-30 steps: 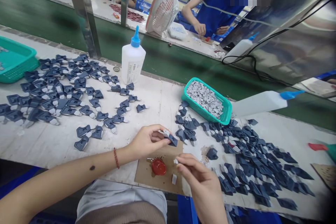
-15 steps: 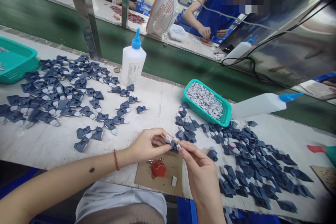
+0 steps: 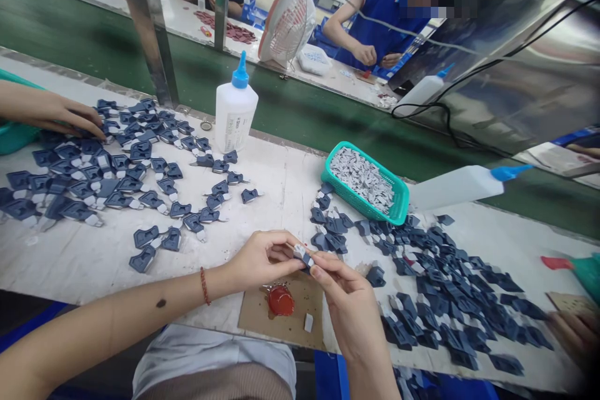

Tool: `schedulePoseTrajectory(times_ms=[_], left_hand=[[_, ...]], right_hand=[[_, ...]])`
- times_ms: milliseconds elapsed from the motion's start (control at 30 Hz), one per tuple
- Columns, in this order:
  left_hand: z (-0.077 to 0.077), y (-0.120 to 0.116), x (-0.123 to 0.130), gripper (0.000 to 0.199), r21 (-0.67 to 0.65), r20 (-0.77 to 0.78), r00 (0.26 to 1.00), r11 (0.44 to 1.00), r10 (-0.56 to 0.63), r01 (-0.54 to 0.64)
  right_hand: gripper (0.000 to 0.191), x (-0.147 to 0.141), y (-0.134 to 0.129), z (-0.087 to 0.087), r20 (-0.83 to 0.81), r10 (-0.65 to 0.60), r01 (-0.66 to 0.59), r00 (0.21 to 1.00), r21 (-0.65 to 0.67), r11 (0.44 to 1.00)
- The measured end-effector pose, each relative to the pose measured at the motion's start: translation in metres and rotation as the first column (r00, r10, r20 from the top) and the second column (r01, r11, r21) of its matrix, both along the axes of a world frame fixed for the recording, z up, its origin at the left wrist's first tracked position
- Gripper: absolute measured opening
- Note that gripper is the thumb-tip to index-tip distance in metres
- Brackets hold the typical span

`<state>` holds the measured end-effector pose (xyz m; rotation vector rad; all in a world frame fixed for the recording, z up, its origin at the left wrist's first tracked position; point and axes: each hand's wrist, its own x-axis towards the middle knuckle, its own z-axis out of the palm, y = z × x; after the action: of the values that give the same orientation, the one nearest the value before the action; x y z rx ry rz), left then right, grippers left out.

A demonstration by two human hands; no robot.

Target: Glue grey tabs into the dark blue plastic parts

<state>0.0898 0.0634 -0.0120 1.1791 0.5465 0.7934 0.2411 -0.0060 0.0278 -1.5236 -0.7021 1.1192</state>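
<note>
Between both hands is a small dark blue and grey-white plastic part [image 3: 304, 255], held above a brown board. My left hand [image 3: 265, 257] pinches its left end; the fingertips of my right hand [image 3: 341, 281] close on its right end. On the board [image 3: 253, 319] below sit a red round cap [image 3: 281, 300] with wet-looking glue around it and one small white piece [image 3: 308, 323]. Dark blue parts with white ends lie in a pile [image 3: 440, 281] to the right and another pile [image 3: 107, 169] to the left.
A green basket [image 3: 403, 212] of small grey pieces stands behind my hands. One white glue bottle [image 3: 235, 115] is upright; another [image 3: 459, 189] leans behind the basket. A co-worker's hand [image 3: 60, 114] touches the left pile. Further people sit across the green divider [image 3: 197, 84].
Another person's hand has come in from the left onto the left pile, and a blurred hand shows at the right edge. My right fingers have shifted slightly over the part.
</note>
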Motion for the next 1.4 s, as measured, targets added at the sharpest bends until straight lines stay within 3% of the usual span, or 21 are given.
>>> schedulePoseTrajectory(times_ms=[133, 267, 433, 567, 700, 767, 867, 933, 1033, 1200, 1300, 1400], left_hand=[[0.002, 0.001, 0.000, 0.020, 0.007, 0.004, 1.000, 1.000, -0.019, 0.019], [0.005, 0.000, -0.002, 0.029, 0.016, 0.003, 0.999, 0.999, -0.048, 0.048], [0.006, 0.001, 0.000, 0.023, 0.067, -0.079, 0.997, 0.998, 0.021, -0.016], [0.003, 0.012, -0.002, 0.019, 0.192, -0.182, 0.975, 0.977, 0.126, -0.090], [0.001, 0.030, -0.011, 0.038, 0.392, -0.340, 0.898, 0.910, 0.278, -0.134], [0.000, 0.037, -0.017, 0.034, 0.508, -0.420, 0.836, 0.855, 0.354, -0.107], [-0.001, 0.044, -0.022, 0.022, 0.651, -0.509, 0.730, 0.759, 0.456, -0.021], [-0.001, 0.048, -0.024, 0.025, 0.708, -0.549, 0.653, 0.705, 0.522, 0.032], [-0.001, 0.052, -0.027, 0.035, 0.755, -0.583, 0.540, 0.650, 0.607, 0.084], [0.003, 0.056, -0.032, 0.040, 0.788, -0.594, 0.397, 0.605, 0.700, 0.111], [0.005, 0.052, -0.030, 0.040, 0.811, -0.571, 0.366, 0.573, 0.735, 0.116], [0.007, 0.048, -0.020, 0.036, 0.829, -0.549, 0.418, 0.534, 0.724, 0.165]], right_hand=[[0.030, -0.001, 0.003, -0.008, -0.083, -0.001, 0.000, 0.997, -0.022, 1.000], [0.032, -0.007, 0.004, -0.013, -0.067, -0.044, 0.045, 0.997, 0.008, 0.999], [0.030, -0.008, 0.005, -0.008, 0.058, 0.030, -0.031, 0.998, 0.013, 0.999], [0.030, 0.022, 0.021, -0.001, 0.271, 0.045, -0.050, 0.962, 0.011, 0.999], [0.031, 0.070, 0.063, 0.011, 0.560, -0.110, 0.061, 0.821, 0.105, 0.993], [0.029, 0.088, 0.090, 0.016, 0.672, -0.135, 0.075, 0.728, 0.117, 0.990], [0.021, 0.104, 0.126, 0.018, 0.783, -0.061, 0.028, 0.619, 0.055, 0.998], [0.019, 0.109, 0.142, 0.016, 0.828, 0.028, -0.018, 0.560, -0.021, 1.000], [0.024, 0.115, 0.154, 0.012, 0.860, 0.154, -0.064, 0.486, -0.140, 0.988], [0.026, 0.125, 0.163, 0.018, 0.853, 0.314, -0.100, 0.417, -0.301, 0.948], [0.026, 0.129, 0.168, 0.019, 0.839, 0.368, -0.123, 0.400, -0.349, 0.929], [0.028, 0.132, 0.168, 0.016, 0.837, 0.379, -0.156, 0.395, -0.346, 0.925]])
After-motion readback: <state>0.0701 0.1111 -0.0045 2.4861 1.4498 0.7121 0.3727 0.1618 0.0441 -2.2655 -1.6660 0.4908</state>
